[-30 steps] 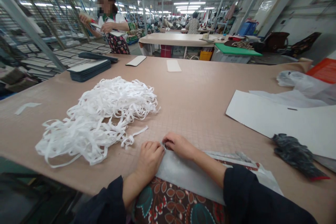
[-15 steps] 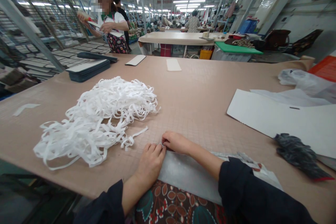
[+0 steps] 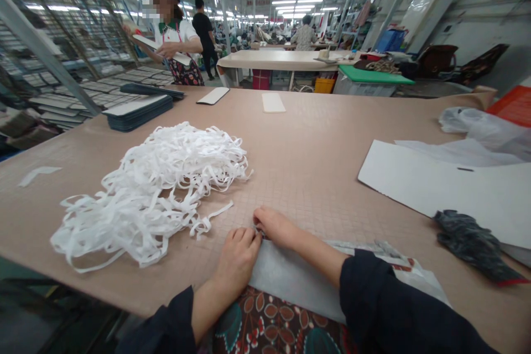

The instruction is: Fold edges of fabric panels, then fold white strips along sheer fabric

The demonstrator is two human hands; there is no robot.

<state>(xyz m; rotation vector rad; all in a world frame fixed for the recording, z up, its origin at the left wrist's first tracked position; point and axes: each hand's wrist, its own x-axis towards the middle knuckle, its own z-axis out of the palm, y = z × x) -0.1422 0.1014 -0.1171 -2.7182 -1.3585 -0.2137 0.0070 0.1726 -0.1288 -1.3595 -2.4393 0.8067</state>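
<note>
At the near edge of the table, a flat grey sheet (image 3: 286, 274) lies partly under my forearms. My left hand (image 3: 237, 257) has its fingers curled together at the sheet's far left corner. Just beyond it my right hand (image 3: 274, 225) pinches at that same corner, and the fingertips of both hands nearly meet there. What exactly sits between the fingertips is small and mostly hidden. Left of my hands spreads a tangled heap of white fabric strips (image 3: 149, 199), with one loose end pointing towards them.
A dark grey glove (image 3: 477, 246) and a large white board (image 3: 440, 182) lie on the right, near a clear plastic bag (image 3: 485, 127). Stacked dark panels (image 3: 139, 112) stand far left. A co-worker (image 3: 170, 33) holds a pale panel across the table.
My hands stay at the sheet's corner; the right one has shifted very slightly left. In the background, a person in black has come out from behind the co-worker.
</note>
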